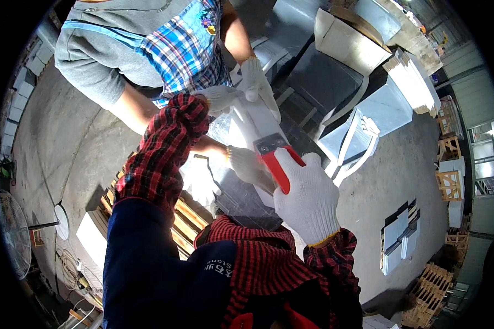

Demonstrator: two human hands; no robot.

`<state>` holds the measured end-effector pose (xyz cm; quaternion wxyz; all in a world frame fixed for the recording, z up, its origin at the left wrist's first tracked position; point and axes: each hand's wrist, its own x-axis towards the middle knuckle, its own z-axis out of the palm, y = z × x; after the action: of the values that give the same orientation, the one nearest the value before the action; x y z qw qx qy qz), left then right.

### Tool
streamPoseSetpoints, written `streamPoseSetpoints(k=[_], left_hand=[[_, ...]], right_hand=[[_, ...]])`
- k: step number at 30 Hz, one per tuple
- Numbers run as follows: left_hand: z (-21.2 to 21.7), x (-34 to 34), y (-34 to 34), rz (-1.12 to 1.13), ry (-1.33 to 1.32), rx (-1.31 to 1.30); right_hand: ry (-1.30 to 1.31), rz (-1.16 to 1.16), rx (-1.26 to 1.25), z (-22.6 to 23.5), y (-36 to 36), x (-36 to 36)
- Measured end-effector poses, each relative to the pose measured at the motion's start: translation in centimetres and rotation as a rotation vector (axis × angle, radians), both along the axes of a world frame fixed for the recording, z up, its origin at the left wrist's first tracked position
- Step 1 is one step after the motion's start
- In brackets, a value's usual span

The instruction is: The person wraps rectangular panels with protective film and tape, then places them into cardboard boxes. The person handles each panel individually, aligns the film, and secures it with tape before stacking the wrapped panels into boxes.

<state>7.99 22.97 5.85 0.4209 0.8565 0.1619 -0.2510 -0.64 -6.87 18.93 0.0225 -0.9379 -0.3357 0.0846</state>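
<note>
My right hand (307, 194), in a white knit glove, is closed around a red hand tool with a dark metal head (282, 164), which looks like a tape dispenser. The tool rests against a long white wrapped piece (252, 118). My left hand (220, 97), also gloved, is closed at the far end of this piece; its fingertips are partly hidden. A co-worker's gloved hand (253, 79) holds the far end beside mine. Their other gloved hand (250, 164) presses on the near left side, its arm passing under my plaid sleeve.
A co-worker in a checked apron (173, 55) stands opposite. At the right are grey slabs (387, 109) with white straps and a white-sided open box (348, 41). A wooden pallet (186, 225) lies below left. A standing fan (13, 236) is far left; stacked panels (400, 236) lie right.
</note>
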Motion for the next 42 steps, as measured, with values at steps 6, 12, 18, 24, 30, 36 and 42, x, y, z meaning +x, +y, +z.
streamPoseSetpoints(k=[6,12,18,24,30,36,42], left_hand=[[-9.6,-0.4,2.3,-0.174,-0.137,0.603],[-2.8,-2.8,0.3,-0.054,-0.437,0.766],[3.9,-7.1,-2.0,-0.087,-0.628,0.778],[7.3,-7.1,-8.5,-0.664,-1.023,0.752],[4.0,-4.5,-12.6,-1.006,-0.906,0.597],[2.1,-3.6,-12.5,-1.070,-0.917,0.571],[1.2,-4.4,-12.2,-1.041,-0.970,0.616]], right_hand=[[-0.070,0.024,0.068,-0.2,0.0,-0.5],[0.010,0.003,0.090,-0.4,-0.2,-0.8],[-0.043,0.045,0.095,-0.8,-1.7,-1.1],[0.005,-0.024,0.093,-1.6,-9.7,-3.3],[0.007,-0.098,0.183,-2.8,-14.8,-6.6],[-0.026,-0.101,0.287,-3.6,-17.5,-8.1],[0.026,-0.127,0.285,-4.4,-19.2,-9.4]])
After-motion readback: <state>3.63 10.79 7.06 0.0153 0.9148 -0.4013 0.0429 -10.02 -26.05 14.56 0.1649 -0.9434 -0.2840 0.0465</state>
